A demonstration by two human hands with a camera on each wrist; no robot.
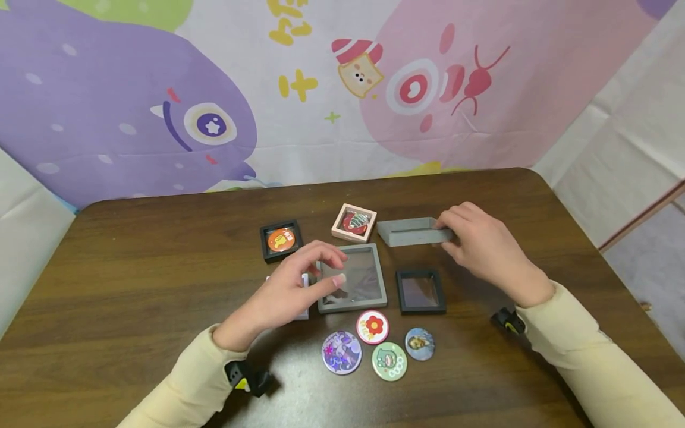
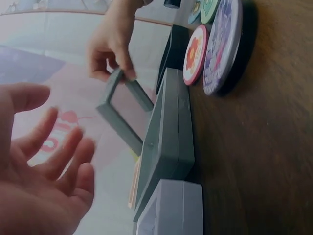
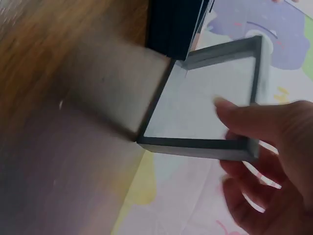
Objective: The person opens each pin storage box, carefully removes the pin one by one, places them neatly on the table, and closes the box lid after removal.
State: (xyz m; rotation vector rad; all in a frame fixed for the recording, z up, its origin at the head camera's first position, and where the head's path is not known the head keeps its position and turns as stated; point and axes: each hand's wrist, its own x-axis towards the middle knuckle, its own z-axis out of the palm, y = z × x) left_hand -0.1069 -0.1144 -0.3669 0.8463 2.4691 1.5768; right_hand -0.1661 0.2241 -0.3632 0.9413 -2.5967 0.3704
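Note:
My right hand (image 1: 483,245) pinches a square grey frame (image 1: 411,232) at one corner, thumb on one side and fingers on the other. The frame stands tilted on edge, and the wall cloth shows through its middle in the right wrist view. My left hand (image 1: 289,290) hovers over another grey frame (image 1: 379,270), which lies flat with a clear film across it. Its fingers (image 2: 73,152) are spread and loosely bent, holding nothing. Partly hidden under the left hand is a white frame (image 2: 168,208).
A black frame (image 1: 266,244) with an orange badge and a pink frame (image 1: 369,236) with a red-green badge sit behind. An unfilled black frame (image 1: 440,294) lies right. In front lie purple (image 1: 341,352), flower (image 1: 373,327), green (image 1: 389,361) and portrait (image 1: 420,344) badges.

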